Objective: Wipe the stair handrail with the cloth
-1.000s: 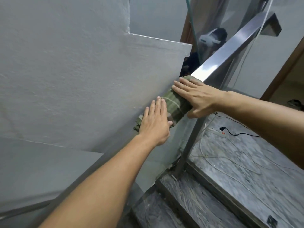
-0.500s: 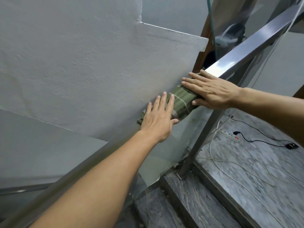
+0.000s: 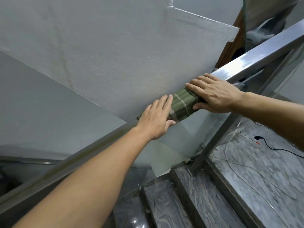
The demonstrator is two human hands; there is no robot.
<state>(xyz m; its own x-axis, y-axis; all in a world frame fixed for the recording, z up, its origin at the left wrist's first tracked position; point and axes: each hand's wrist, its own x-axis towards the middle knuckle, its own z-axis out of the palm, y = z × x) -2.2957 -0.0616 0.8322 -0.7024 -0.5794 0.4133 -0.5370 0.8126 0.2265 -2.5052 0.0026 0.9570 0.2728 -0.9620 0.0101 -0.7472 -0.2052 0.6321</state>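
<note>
Handrail (image 3: 256, 58): square stainless-steel rail that climbs from lower left to upper right, shiny and reflective on its upper stretch, hidden by the left forearm lower down.
Cloth (image 3: 182, 105): olive-green fabric with pale check lines, draped over the top of the handrail and wrapped down its near side, between the two hands; a small corner pokes out beyond the left hand on the wall side.
Left hand (image 3: 156, 119): flat on the lower end of the cloth, fingers straight and close together pointing up the rail, thumb hooked along the near side of the rail; it presses down rather than grips.
Right hand (image 3: 213, 94): laid across the upper end of the cloth, fingers spread over the top, thumb tucked under the near edge, so it clasps cloth and rail together.
Wall (image 3: 98, 55): grey rough plaster, just behind the rail.
Stair treads (image 3: 205, 195): dark veined stone, below the rail.
Cables (image 3: 271, 145): thin white and black leads lying on the landing at right.
</note>
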